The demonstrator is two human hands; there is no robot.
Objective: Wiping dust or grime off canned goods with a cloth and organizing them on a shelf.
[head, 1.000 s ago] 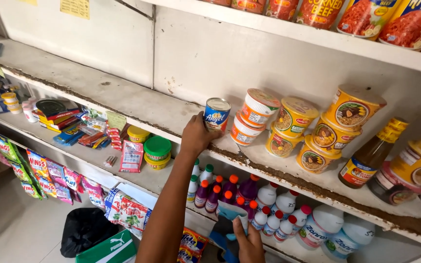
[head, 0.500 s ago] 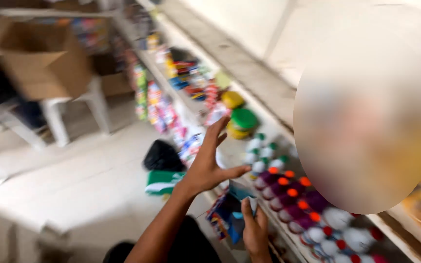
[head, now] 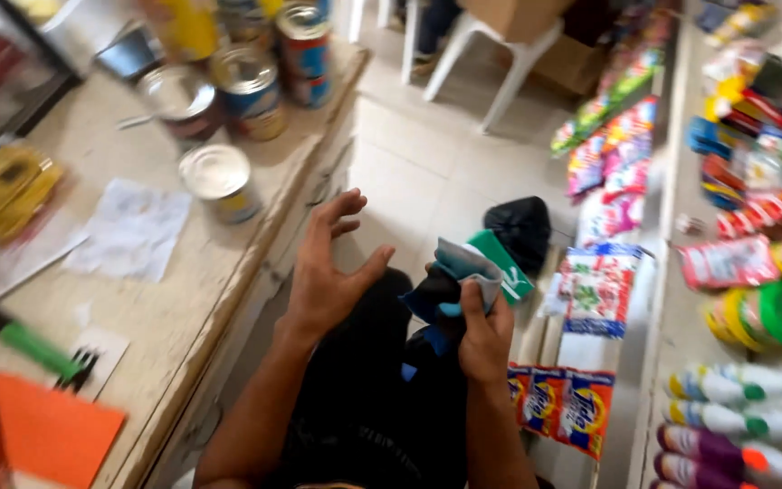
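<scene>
Seen from above, the person's two forearms are bare from elbow to wrist, with no sleeve, watch, bracelet or ring visible on either. The left hand (head: 323, 272) and the right hand (head: 484, 337) are both ungloved, the nails short and unpainted. Below the arms, the person wears a black garment, plain and without visible print, its fabric falling in soft folds across the lower middle of the view.

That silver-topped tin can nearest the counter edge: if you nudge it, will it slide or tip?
The short silver-topped tin can stands upright on the beige counter, squat and wide, so it probably slides rather than tips. It looks sealed, so likely heavy. On its side it would roll.
</scene>
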